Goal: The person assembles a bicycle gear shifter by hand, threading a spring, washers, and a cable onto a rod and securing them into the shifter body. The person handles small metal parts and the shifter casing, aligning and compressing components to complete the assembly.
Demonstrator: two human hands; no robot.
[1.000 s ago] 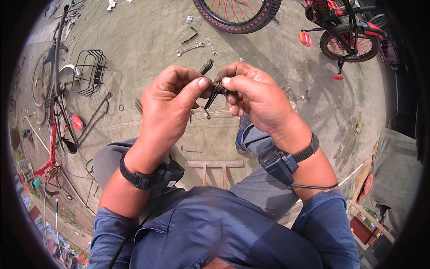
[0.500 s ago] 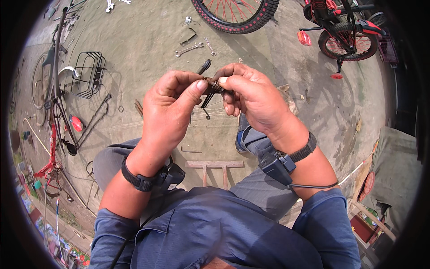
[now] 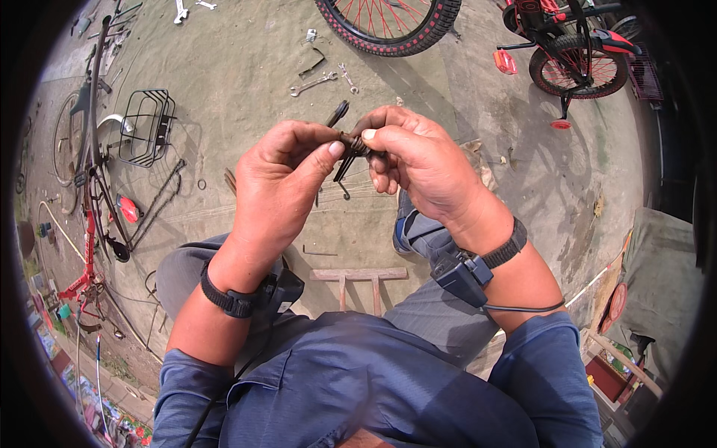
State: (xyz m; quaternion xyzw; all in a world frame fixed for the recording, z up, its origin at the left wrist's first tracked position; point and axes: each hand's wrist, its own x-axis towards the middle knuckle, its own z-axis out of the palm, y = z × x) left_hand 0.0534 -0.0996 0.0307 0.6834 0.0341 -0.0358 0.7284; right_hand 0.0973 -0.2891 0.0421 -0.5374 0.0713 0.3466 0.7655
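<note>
In front of me, above the ground, my two hands meet on a small dark metal part (image 3: 356, 145). It has wire-like coils in the middle, a looped end pointing up and away, and thin rods hanging below, one with a curled tip. My left hand (image 3: 282, 175) pinches its left side between thumb and forefinger. My right hand (image 3: 426, 160) grips the coiled side, thumb on top and fingers curled beneath. The fingers cover much of the part, so its exact kind does not show.
Beyond my hands lie an open-end wrench (image 3: 314, 84) and a smaller wrench (image 3: 348, 78). A spoked bicycle wheel (image 3: 388, 51) stands past them. To the left are a black wire basket (image 3: 133, 149) and a bicycle frame (image 3: 91, 179). A wooden piece (image 3: 358, 274) sits between my legs.
Both hands keep hold of the metal part, almost in place. My left hand has shifted very slightly left and toward me, its thumb pressing on the part.
</note>
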